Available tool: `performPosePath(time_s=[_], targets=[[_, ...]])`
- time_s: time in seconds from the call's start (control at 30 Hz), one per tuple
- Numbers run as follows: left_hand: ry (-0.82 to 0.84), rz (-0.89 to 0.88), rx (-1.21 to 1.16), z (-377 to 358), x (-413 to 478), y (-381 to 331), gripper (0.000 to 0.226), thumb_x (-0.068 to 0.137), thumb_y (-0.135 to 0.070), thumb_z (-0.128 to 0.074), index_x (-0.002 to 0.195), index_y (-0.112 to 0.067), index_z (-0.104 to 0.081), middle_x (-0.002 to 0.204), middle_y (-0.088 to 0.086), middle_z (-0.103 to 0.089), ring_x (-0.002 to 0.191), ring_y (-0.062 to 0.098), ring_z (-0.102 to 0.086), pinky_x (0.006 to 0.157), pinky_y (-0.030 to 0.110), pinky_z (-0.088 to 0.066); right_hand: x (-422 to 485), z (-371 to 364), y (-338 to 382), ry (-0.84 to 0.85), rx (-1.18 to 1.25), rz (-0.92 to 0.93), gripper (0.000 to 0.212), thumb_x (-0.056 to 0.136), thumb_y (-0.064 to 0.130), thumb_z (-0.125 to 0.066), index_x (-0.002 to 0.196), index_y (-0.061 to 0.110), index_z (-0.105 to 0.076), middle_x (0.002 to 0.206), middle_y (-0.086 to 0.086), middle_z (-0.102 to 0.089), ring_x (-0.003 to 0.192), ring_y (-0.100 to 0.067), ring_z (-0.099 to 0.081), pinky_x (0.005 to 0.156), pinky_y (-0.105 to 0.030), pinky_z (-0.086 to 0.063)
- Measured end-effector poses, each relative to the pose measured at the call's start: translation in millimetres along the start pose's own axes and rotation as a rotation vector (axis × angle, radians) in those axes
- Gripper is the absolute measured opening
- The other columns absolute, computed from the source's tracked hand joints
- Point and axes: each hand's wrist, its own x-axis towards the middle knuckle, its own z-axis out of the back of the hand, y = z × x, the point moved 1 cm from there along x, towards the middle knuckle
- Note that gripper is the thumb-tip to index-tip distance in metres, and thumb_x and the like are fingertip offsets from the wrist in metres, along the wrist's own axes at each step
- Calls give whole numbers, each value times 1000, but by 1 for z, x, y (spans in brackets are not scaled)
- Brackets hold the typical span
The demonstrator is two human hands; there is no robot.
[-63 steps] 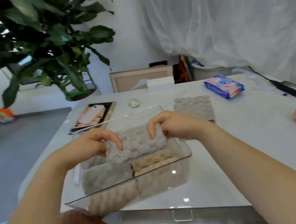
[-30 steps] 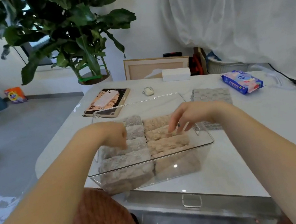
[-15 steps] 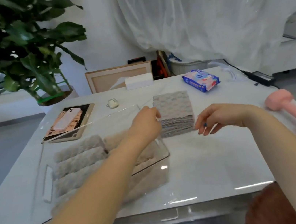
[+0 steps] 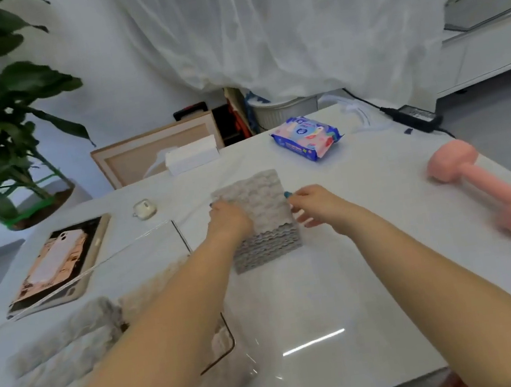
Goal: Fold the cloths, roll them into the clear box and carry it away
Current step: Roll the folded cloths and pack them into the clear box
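Nearest, at the left edge of the table (image 4: 343, 279), stood the clear box (image 4: 123, 250), with rolled cloths (image 4: 65, 347) packed inside, blurred behind its wall. The left forearm reached across the box to the stack of grey cloths (image 4: 261, 219), which lay flat just beyond it.

The left hand (image 4: 229, 218) rested on the top cloth at the stack's left edge. Its fingertips were turned away, so whether it pinched the cloth could not be told. The right hand (image 4: 314, 204) sat just beside the right edge with its fingers loosely spread, holding nothing.

The cloths looked soft, light and limp, with a bumpy nap that should not slip. The top one would probably be best lifted by its two near corners, so that the layers below stay put.

Further off lay a pink dumbbell (image 4: 486, 192) and a pack of wipes (image 4: 305, 137).
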Motion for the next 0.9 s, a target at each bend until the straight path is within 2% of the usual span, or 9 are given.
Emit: performPosePath(time_s=[0.07,0.17,0.33,0.47,0.53,0.63,0.7,0.77,0.9], targets=[[19,24,-86,2,8,4,75,88,-11,-58,144,9,-13,144,23,-34,128,37,-41,105,41,-39,17,-17,6,-45,54,18,20,85,26,-62,85,8,-55,89,-10,-60,75,-21,-59,65,-30,-49],[62,66,-399,13,14,4,59,79,-5,-72,129,6,-42,128,20,-53,115,35,-54,95,41,-49,35,-31,3,-97,107,19,26,66,21,-71,88,10,-60,97,-12,-67,90,-29,-65,83,-44,-55],[158,-6,-928,24,-2,4,48,77,9,-66,122,-2,-54,118,15,-63,96,32,-63,64,35,-53,16,-30,17,-38,354,106,37,80,0,-63,114,9,-51,113,-11,-62,99,-26,-63,83,-40,-55],[235,-220,-1124,63,-18,7,60,81,-16,-74,131,-15,-42,122,6,-62,100,22,-66,76,36,-59,0,-13,37,80,701,196,44,83,-1,-61,125,3,-51,120,-16,-64,108,-31,-63,86,-43,-55],[368,-334,-1032,88,-36,21,63,82,-29,-73,133,-24,-38,122,-2,-63,105,18,-66,85,36,-56,-14,-13,53,228,758,248,36,85,-2,-56,120,4,-56,112,-13,-69,101,-27,-67,79,-37,-57],[399,-369,-854,120,-58,60,55,78,-30,-70,128,-29,-46,110,-12,-69,97,9,-68,76,25,-56,-32,-29,79,392,597,315,29,86,-7,-54,110,8,-59,97,-5,-73,89,-18,-70,75,-30,-58],[322,-342,-938,139,-68,94,38,86,-20,-62,122,-24,-51,94,-7,-70,75,9,-70,57,19,-53,-35,-51,91,454,410,336,33,87,-8,-54,109,16,-61,95,-2,-73,84,-16,-70,73,-28,-59],[279,-331,-1026,151,-77,123,22,92,-11,-53,113,-18,-56,79,3,-64,51,11,-57,42,19,-41,-34,-75,99,525,267,354,36,88,-4,-55,108,24,-63,97,-2,-73,84,-19,-68,68,-30,-59],[340,-339,-1291,154,-80,181,19,72,-18,-66,90,-16,-67,76,8,-67,55,14,-62,44,21,-48,-36,-117,114,644,219,347,48,88,-15,-43,85,19,-77,88,-4,-72,81,-19,-65,69,-29,-58]])
